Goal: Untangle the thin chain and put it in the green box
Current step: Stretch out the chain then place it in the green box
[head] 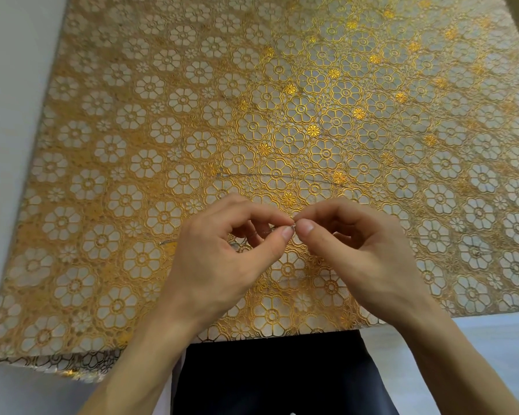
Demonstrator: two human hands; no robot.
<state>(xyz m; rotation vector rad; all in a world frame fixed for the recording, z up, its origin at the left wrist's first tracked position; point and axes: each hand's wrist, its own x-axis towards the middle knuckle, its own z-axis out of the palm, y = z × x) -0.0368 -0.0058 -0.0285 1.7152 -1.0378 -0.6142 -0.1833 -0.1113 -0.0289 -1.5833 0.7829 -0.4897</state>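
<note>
Pinching the thin chain [291, 226] between thumb and forefinger, the left hand [222, 250] and right hand [357, 250] each close their grip on it just above the patterned surface [192, 100], so untangling seems under way; next comes teasing strands apart, with no green box in view.

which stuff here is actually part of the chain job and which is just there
In the job:
thin chain
left hand
right hand

Just there:
gold flower tablecloth

Green box: not in view.
</note>
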